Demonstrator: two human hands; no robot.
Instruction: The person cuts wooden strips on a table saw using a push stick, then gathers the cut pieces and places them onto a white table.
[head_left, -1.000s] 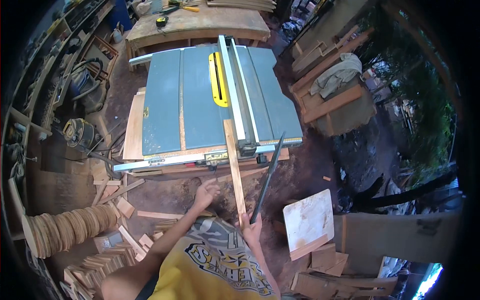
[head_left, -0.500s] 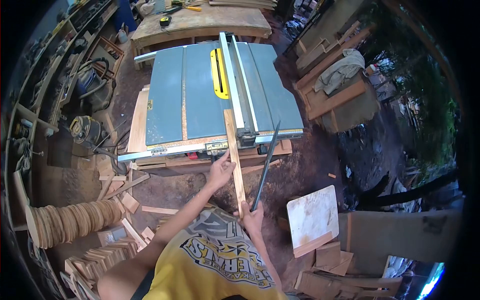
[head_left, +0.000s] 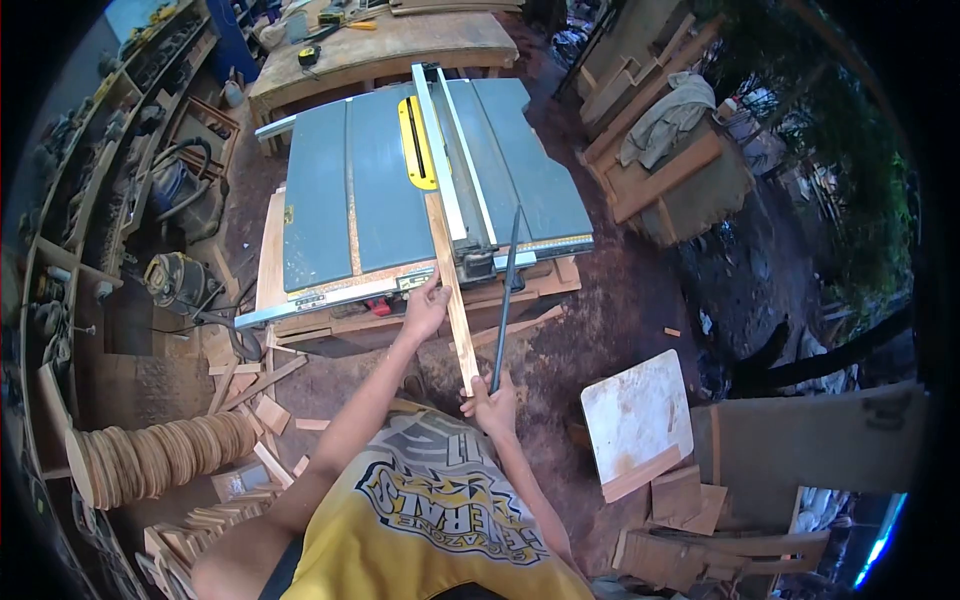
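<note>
A long, narrow wooden strip (head_left: 458, 325) lies partly on the grey-blue table saw (head_left: 380, 190), its far end at the near edge of the yellow throat plate (head_left: 418, 165). The strip runs along the left side of the metal rip fence (head_left: 440, 160). My left hand (head_left: 427, 310) is closed at the strip's left edge, by the front of the saw table. Farther back, my right hand (head_left: 492, 405) grips the strip's near end. That same hand also holds a thin dark stick (head_left: 506, 310), which points forward, its far tip over the saw's right side.
Behind the saw stands a wooden workbench (head_left: 400, 50) with a tape measure (head_left: 309, 56). Stacked round wooden discs (head_left: 165, 455) and offcuts lie on the left, near a shop vacuum (head_left: 178, 280). To the right leans a white board (head_left: 640, 415).
The wooden strip has slid forward along the fence, and its far end now reaches the yellow throat plate. Both hands have moved forward with it; the view has shifted slightly.
</note>
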